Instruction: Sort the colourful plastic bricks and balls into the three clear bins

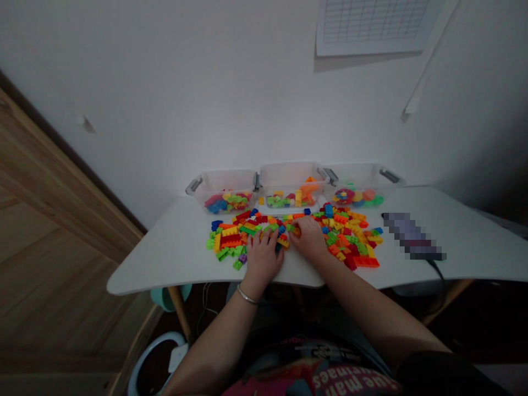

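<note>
Pile of studded toy bricks [281, 228] spread over the middle of the white table [160, 264], running wider side to side than front to back. Left hand [263, 256] palm down over the left part, fingers parted among bricks; from my end I cannot tell whether it grips any. Right hand [309, 235], nearer the pile's middle, has thumb and fingers bent around a small yellow-green brick [293, 229]; contact likely, a firm hold I can't confirm.

Relation I note: that brick lies between the two hands, at the right one's fingertips, so right is nearer. Its long axis: too small to read. Middle bin [289, 175] sits beyond both hands, toward the table's back edge, its long side roughly parallel to that edge.
</note>
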{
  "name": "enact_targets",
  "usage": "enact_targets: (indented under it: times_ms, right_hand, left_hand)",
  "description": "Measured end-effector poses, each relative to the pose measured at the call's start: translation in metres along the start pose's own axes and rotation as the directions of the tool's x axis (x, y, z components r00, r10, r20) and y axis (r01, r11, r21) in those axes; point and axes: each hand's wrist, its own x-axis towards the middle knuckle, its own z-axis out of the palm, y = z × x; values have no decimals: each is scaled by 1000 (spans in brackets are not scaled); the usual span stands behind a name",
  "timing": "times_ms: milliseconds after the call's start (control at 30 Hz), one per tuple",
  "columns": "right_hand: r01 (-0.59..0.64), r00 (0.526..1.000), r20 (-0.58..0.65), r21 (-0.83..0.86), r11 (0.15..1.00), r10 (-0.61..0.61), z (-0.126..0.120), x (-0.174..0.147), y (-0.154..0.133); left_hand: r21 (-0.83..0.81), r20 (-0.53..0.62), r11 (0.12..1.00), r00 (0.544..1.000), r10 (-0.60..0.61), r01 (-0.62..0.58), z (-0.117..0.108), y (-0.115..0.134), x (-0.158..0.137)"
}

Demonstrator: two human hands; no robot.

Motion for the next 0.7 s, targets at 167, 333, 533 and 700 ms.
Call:
enact_targets:
  times_ms: [167, 333, 533, 700]
  right_hand:
    - [-88, 985, -130, 184, 979, 113, 9, 9, 12]
    - [-142, 949, -212, 372, 917, 233, 13, 18, 16]
    - [-154, 882, -277, 596, 788, 382, 1, 35, 15]
    - [-79, 848, -405, 542, 837, 342, -29, 65, 17]
  left_hand:
    - [6, 12, 1000, 1000, 5, -6, 0, 1, 0]
    - [3, 22, 1000, 1000, 14, -14, -2, 0, 1]
    - [4, 9, 1000, 1000, 16, -16, -2, -1, 1]
    - [4, 3, 1000, 1000, 20, -20, -1, -2, 1]
